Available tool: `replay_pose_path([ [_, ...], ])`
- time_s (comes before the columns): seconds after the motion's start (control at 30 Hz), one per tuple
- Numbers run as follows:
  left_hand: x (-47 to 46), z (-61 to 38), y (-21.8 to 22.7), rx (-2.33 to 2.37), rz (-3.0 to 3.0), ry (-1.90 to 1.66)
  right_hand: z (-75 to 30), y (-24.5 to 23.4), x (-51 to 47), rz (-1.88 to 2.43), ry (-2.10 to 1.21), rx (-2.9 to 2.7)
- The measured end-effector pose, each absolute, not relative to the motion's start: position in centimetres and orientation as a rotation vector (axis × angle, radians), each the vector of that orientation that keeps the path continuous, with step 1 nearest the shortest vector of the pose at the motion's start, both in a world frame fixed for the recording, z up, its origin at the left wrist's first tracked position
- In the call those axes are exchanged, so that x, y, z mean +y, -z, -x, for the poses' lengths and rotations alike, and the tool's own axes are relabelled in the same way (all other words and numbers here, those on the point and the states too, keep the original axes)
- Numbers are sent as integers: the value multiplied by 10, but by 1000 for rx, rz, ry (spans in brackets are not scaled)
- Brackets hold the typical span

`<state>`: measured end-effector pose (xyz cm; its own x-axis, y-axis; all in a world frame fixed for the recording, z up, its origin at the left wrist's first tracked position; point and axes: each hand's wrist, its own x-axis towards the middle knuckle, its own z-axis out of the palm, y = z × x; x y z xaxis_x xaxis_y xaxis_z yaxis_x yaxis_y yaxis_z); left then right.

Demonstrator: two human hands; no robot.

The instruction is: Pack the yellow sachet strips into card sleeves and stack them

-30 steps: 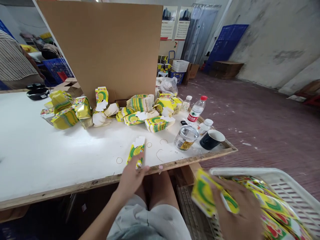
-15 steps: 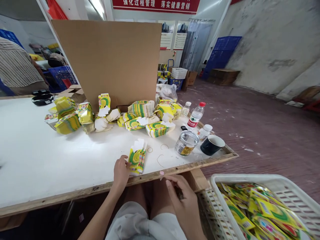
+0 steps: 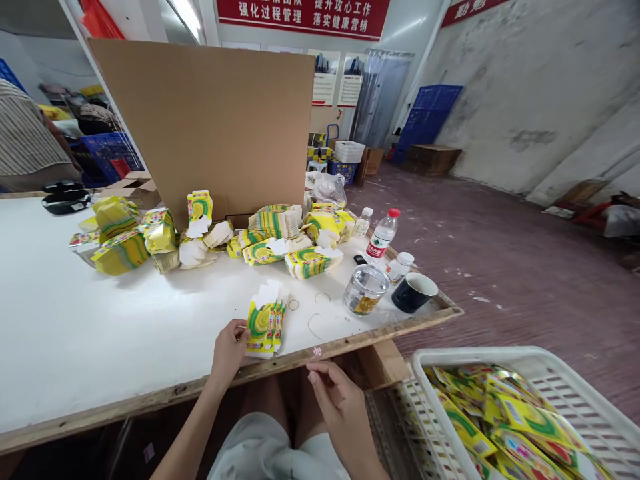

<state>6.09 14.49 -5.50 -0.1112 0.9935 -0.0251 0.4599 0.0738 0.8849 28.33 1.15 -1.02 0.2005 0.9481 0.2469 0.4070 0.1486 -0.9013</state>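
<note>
A small stack of flat yellow-and-green cartons [image 3: 265, 323] lies at the near edge of the white surface [image 3: 100, 333], white flaps pointing away from the person. The left hand [image 3: 229, 348] grips the stack's left side, fingers pressed onto it. The right hand [image 3: 340, 408] hangs below the surface's wooden rim, over the lap, with its fingers loosely spread and holding nothing.

To the right of the stack stand a glass jar [image 3: 365, 290] and a dark mug [image 3: 414, 292], just beside each other. A small white-capped bottle [image 3: 400, 265] and a red-capped water bottle [image 3: 383, 233] stand behind them. Heaps of folded cartons [image 3: 273, 230] run across the middle of the surface in front of an upright cardboard sheet [image 3: 215, 120], which blocks the view beyond. A person in a striped shirt [image 3: 25, 133] is at the far left.

At lower right, off the surface, a white plastic basket [image 3: 500, 357] holds yellow packets [image 3: 525, 427]. The room has a reddish-brown floor, a stained grey wall, blue crates [image 3: 425, 117] stacked at the back, and a red banner [image 3: 300, 13] with white characters overhead.
</note>
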Motion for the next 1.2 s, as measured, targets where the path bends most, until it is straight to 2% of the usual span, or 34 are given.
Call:
replay_pose_path([
  [0.13,112,-70,24,1637,-1488,-1076,-276,6,15,1438,-527,-1482],
  [0.23,73,-91,-1,1423,-1546,-1018,-267,1,19,1373,-420,-1590],
  [0.33,44,-109,-14,1160,-1442,-982,-259,-1,20,1343,-489,-1547],
  [0.53,24,-117,5,828,-966,-857,-251,1,11,1205,-820,-1185],
  [0.7,21,-127,7,708,-727,-839,-250,2,4,1171,-709,-1104],
  [0.8,27,-132,2,781,-726,-932,-254,5,3,1268,-632,-1088],
  [1.03,34,-130,11,894,-1037,-998,-265,17,5,1385,-837,-1214],
  [1.2,35,-116,0,763,-1116,-959,-274,14,6,1242,-899,-1145],
])
